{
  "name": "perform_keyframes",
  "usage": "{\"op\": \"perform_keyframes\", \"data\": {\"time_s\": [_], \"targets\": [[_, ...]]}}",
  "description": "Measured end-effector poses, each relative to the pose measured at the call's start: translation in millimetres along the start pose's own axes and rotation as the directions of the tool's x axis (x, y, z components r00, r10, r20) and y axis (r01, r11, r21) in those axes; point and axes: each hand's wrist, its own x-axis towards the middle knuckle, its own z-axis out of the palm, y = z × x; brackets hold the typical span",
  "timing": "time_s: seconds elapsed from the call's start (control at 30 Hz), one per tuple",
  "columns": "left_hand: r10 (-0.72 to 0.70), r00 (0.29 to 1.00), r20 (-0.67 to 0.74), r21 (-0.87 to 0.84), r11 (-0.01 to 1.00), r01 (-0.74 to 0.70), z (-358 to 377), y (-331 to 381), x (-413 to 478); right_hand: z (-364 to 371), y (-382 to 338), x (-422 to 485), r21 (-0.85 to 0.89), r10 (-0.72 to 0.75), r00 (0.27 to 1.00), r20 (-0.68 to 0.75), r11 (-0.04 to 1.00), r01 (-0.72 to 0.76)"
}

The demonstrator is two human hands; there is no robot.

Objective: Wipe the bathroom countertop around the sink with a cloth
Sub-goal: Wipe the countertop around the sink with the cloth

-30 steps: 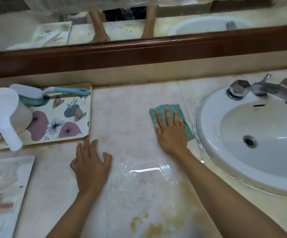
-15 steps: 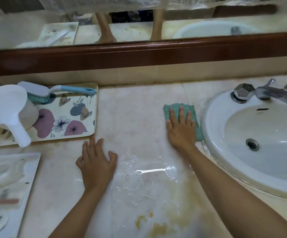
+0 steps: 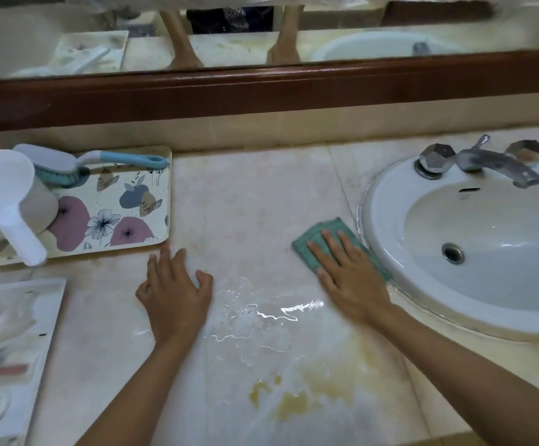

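Note:
A folded teal cloth [image 3: 312, 242] lies flat on the beige marble countertop [image 3: 248, 204], right against the left rim of the white sink [image 3: 387, 201]. My right hand [image 3: 350, 278] presses on the cloth with straight fingers and covers most of it. My left hand [image 3: 174, 294] rests on the bare counter to the left, its fingers spread and its fingertips bent down onto the stone. A puddle of water [image 3: 255, 313] shines between the two hands. Yellow-brown stains [image 3: 290, 403] mark the counter nearer to me.
A flowered tray [image 3: 126, 217] at the left holds a white scoop [image 3: 7, 201] and a blue-handled scrub brush [image 3: 78, 164]. A white tray [image 3: 20, 349] of small items sits at the near left. A chrome faucet [image 3: 493, 164] stands behind the basin. A brown mirror frame [image 3: 261, 94] runs along the back.
My right hand has slid the cloth toward me along the sink's left rim. My left hand stays planted on the counter. The camera has shifted a little.

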Motion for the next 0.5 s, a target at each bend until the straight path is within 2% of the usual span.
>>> {"op": "perform_keyframes", "data": {"time_s": [0.1,0.17,0.33,0.43,0.5], "targets": [[0.004,1.0,-0.011,0.001,1.0,-0.004,1.1,0.4,-0.1,-4.1,-22.4,32.7,0.031,0.161,0.987,0.001,0.987,-0.161],[0.005,1.0,-0.008,-0.001,1.0,-0.005,1.5,0.3,-0.3,-4.3,-50.4,37.6,0.05,0.197,0.98,0.018,0.979,-0.198],[0.001,1.0,-0.006,-0.035,0.999,-0.001,1.8,-2.6,-0.7,20.9,-120.1,-25.3,0.07,-0.11,0.994,-0.004,0.991,0.11],[0.014,1.0,0.007,-0.055,0.998,-0.013,1.8,-7.3,-3.8,25.6,-98.7,-68.4,0.015,-0.289,0.957,-0.009,0.957,0.289],[0.009,1.0,0.012,-0.059,0.998,-0.008,3.0,-7.9,-4.1,19.8,-63.4,-67.1,-0.027,-0.32,0.947,-0.005,0.947,0.32]]}}
